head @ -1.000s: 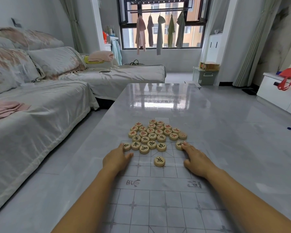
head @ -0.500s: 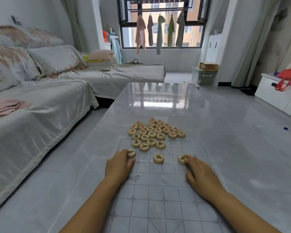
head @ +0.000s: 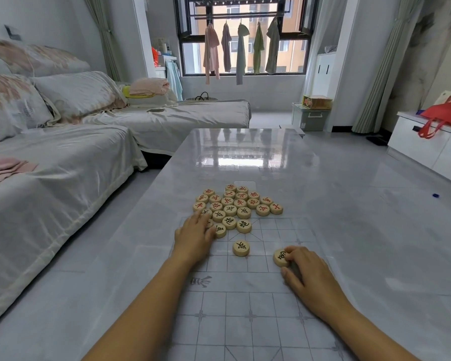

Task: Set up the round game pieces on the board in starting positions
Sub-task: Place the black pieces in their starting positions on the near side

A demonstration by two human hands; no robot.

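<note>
Round game pieces (head: 236, 207) heaped at board (head: 238, 303) edge | left hand (head: 194, 237) flat-fingered on heap | right hand (head: 306, 273) pinches 1 piece (head: 280, 257)

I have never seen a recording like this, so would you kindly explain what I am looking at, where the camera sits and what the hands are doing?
There is no machine here: a person works with two bare hands, and the pictures come from one wide-angle camera worn on the head, looking forward and down. A glossy grey table carries a board drawn as a grid of lines. At the board's far edge sits a cluster of round wooden pieces, marked in red or black. One lone piece lies apart on the grid. The left hand lies flat, with its fingers on the near-left edge of the cluster. The right hand pinches a held piece with a black mark, low on the board to the right of the lone one.
</note>
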